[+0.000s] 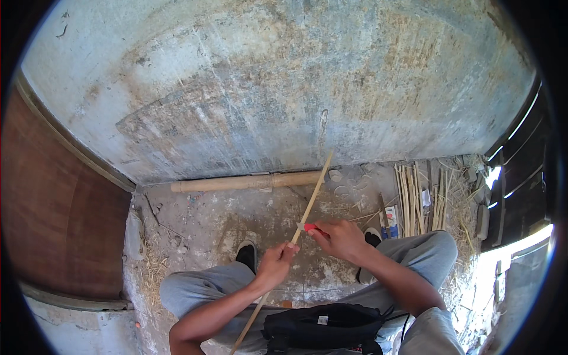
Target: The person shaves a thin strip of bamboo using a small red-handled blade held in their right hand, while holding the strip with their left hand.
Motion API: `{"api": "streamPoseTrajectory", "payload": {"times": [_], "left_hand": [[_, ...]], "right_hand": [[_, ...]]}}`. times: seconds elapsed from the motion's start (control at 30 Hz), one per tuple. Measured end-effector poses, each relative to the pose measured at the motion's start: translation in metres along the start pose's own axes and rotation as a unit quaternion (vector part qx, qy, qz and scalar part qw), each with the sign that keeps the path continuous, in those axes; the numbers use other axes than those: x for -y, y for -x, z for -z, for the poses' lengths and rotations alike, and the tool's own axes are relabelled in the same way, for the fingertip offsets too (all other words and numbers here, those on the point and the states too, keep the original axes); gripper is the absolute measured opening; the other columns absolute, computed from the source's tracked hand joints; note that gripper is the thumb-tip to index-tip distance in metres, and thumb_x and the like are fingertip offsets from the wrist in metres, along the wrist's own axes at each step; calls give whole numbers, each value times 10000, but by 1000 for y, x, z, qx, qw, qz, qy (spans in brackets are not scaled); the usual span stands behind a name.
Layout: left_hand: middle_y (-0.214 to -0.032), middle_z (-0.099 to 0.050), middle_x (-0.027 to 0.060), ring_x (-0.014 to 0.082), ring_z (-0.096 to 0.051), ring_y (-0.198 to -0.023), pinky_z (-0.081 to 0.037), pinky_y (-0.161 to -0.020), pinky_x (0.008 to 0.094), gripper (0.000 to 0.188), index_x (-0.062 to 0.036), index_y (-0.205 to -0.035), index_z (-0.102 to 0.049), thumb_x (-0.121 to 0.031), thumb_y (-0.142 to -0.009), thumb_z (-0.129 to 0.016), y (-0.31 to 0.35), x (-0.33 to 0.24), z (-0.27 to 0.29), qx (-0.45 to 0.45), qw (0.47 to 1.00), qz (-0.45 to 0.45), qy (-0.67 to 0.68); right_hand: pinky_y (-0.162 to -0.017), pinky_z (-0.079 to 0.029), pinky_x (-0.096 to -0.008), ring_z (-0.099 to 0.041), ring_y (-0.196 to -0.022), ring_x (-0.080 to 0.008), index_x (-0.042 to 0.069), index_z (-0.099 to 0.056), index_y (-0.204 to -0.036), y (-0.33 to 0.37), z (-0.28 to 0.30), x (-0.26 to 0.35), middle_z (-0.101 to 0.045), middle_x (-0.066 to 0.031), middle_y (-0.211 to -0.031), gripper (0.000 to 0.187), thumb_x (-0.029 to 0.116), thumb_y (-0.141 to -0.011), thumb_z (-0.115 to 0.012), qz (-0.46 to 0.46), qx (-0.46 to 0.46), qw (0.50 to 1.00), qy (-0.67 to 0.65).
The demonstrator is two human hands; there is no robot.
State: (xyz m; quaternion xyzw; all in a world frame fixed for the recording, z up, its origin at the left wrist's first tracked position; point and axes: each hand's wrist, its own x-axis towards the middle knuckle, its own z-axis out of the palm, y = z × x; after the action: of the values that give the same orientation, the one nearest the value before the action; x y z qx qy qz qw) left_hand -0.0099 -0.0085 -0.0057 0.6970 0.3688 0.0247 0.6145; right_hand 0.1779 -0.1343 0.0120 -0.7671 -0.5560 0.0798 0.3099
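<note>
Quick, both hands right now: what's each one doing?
Left hand: closed around the thin bamboo strip.
Right hand: closed on a red-handled knife, held against the strip.

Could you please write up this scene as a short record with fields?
Left hand: left hand grips a thin bamboo strip
Right hand: right hand holds a red-handled knife against the strip
Strip: slanted, far end up near the wall
Floor: thick bamboo pole lying along the wall's foot; bundle of split sticks to the right
Lap: black bag
</note>
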Motion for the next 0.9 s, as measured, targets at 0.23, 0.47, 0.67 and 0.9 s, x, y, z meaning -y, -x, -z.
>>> {"api": "streamPoseTrajectory", "payload": {"times": [0.23, 0.47, 0.67, 0.9], "left_hand": [[-673, -484, -35, 62, -437, -605, -380, -553, 255, 339, 16, -1113, -680, -281, -1071, -522, 5, -4, 1, -13, 999, -34, -12], [-636, -473, 7, 89, -431, -602, -380, -548, 314, 332, 23, -1085, -687, -270, -1055, -535, 11, -9, 4, 2, 1000, 3, 15], [-680, -484, -36, 44, -396, -560, -333, -491, 246, 335, 19, -1111, -664, -286, -1069, -532, 20, -2, 7, 25, 1000, -10, -6], [-670, -498, -32, 38, -419, -571, -350, -499, 246, 336, 20, -1083, -676, -278, -1073, -522, 29, 7, 12, 41, 998, -8, -51]], "right_hand": [[-574, -537, -465, -683, -675, -359, 65, -723, -959, -3, 2, 4, -693, -132, -775, 265, 326, -923, -697, -18, -6, 1000, 10], [-584, -539, -474, -685, -668, -365, 75, -731, -961, -5, -1, -5, -696, -143, -756, 280, 349, -923, -682, -19, -16, 1000, -2], [-649, -561, -498, -699, -718, -387, 93, -745, -1025, -16, 1, -25, -707, -162, -767, 361, 422, -963, -610, -98, 14, 995, 30], [-625, -550, -494, -686, -694, -400, 100, -749, -950, -28, 2, -47, -701, -170, -756, 303, 383, -947, -643, -118, -64, 989, 66]]}}
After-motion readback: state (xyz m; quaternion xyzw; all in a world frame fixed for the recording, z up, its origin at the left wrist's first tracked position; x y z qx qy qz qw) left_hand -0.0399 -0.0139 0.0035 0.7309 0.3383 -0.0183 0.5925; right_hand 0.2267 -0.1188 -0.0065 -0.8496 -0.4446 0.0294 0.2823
